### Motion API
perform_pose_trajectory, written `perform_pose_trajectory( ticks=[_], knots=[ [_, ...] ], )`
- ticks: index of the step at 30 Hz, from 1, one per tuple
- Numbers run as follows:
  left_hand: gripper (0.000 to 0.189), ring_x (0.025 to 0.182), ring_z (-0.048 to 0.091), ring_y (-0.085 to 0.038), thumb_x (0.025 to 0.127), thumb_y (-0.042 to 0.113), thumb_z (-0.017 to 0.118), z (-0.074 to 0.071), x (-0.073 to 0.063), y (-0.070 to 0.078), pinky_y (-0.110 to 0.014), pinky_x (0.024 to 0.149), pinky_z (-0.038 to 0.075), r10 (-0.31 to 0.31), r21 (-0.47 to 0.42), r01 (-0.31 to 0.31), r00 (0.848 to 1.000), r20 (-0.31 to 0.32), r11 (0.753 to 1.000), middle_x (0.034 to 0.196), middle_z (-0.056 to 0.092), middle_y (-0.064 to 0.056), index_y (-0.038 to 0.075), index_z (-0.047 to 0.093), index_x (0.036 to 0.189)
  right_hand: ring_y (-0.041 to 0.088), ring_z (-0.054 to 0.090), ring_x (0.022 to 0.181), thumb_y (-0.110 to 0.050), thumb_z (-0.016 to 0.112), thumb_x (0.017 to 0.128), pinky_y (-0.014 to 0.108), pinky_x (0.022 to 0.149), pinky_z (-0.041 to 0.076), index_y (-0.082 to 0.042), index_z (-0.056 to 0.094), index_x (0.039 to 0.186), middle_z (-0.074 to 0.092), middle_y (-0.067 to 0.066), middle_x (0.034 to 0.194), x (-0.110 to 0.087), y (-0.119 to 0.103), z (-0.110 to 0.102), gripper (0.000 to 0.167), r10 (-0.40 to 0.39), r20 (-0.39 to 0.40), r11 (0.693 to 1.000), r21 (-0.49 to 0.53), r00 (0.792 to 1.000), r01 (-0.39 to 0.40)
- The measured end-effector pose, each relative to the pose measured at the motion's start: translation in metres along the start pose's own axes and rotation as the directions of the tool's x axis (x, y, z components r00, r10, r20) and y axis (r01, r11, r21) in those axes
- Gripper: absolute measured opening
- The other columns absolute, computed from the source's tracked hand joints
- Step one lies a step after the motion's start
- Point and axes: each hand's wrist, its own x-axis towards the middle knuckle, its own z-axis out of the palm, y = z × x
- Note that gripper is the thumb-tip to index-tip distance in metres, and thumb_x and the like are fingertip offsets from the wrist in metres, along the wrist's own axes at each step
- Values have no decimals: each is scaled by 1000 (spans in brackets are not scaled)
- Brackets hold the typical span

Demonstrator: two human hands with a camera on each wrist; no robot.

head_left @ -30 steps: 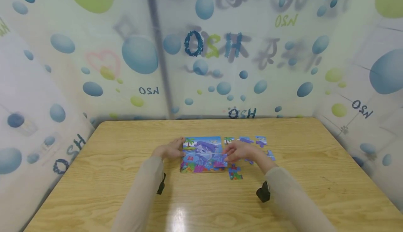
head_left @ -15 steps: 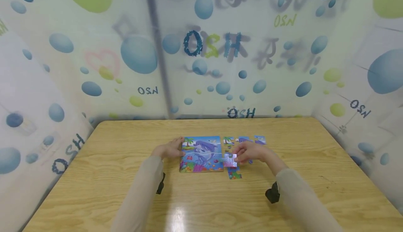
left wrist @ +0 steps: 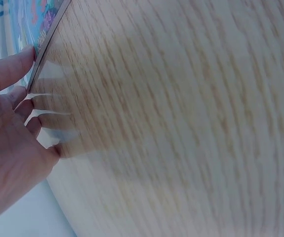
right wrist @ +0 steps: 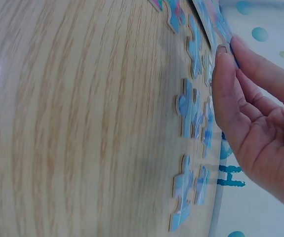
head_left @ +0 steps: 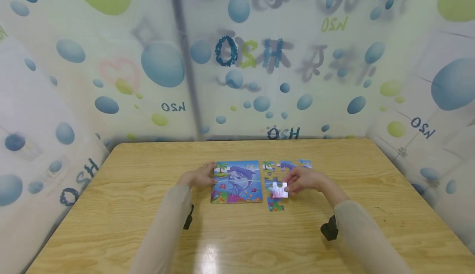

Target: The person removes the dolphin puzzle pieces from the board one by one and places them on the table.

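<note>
My right hand point(head_left: 301, 180) pinches a puzzle piece point(head_left: 280, 190) between thumb and fingertips, tilted so its face shines pale. In the right wrist view the piece point(right wrist: 222, 27) rises from the fingertips of the right hand point(right wrist: 260, 98). Below it, other loose puzzle pieces point(head_left: 274, 204) lie on the table, partly hidden by the hand. A dolphin picture board point(head_left: 237, 182) lies left of them. At its left edge rests my left hand point(head_left: 198, 177), thumb and fingertips touching the edge. The left wrist view shows the left hand point(left wrist: 13, 113) with its fingers spread along the board's side point(left wrist: 48, 42).
A light wooden table point(head_left: 148, 232) runs to a fabric wall point(head_left: 208, 100) with blue and green dots at the back and sides. More loose pieces point(right wrist: 183, 106) lie in rows on the right. A black wrist camera point(head_left: 329, 228) sits by the right sleeve.
My right hand has moved right, carrying the puzzle piece away from the board's lower right corner to over the loose pieces, and the piece has tilted. The left hand stays at the board's edge.
</note>
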Motion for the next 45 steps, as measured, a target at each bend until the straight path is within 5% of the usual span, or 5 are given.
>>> perform_pose_trajectory(
  ticks=[20, 29, 38, 45],
  knots=[
    [68, 141, 3, -37, 93, 18, 50, 1, 4, -3, -52, 115, 8, 10, -6, -10, 1000, -6, 1000, 153, 3, -21, 0, 11, 146, 8, 61, 70, -10, 71, 78, 24, 69, 56, 7, 56, 100, 62, 2, 80, -20, 23, -15, 31, 64, -8, 998, 21, 998, -64],
    [68, 141, 2, -38, 93, 18, 50, 0, 4, -4, -52, 115, 6, 19, -19, -19, 1000, -5, 1000, 153, 2, -21, 0, 10, 146, 9, 60, 66, -8, 71, 77, 22, 64, 55, 3, 57, 99, 61, 2, 78, -25, 27, -14, 28, 152, -10, 988, 24, 988, -152],
    [68, 141, 2, -38, 93, 18, 49, 0, 2, -3, -53, 114, 7, 19, -24, -20, 1000, -6, 1000, 153, 2, -21, 0, 10, 146, 7, 61, 64, -5, 70, 78, 21, 61, 54, 5, 59, 94, 64, 0, 73, -27, 29, -12, 22, 124, -2, 992, -5, 992, -124],
    [67, 141, 3, -37, 93, 19, 49, 1, 3, -2, -53, 114, 8, 18, -4, -18, 1000, -7, 1000, 153, 3, -20, 1, 12, 146, 6, 59, 61, -7, 72, 76, 20, 58, 54, 3, 60, 89, 62, 2, 74, -27, 27, -12, 21, 175, -65, 979, -98, 982, -181]
  ],
)
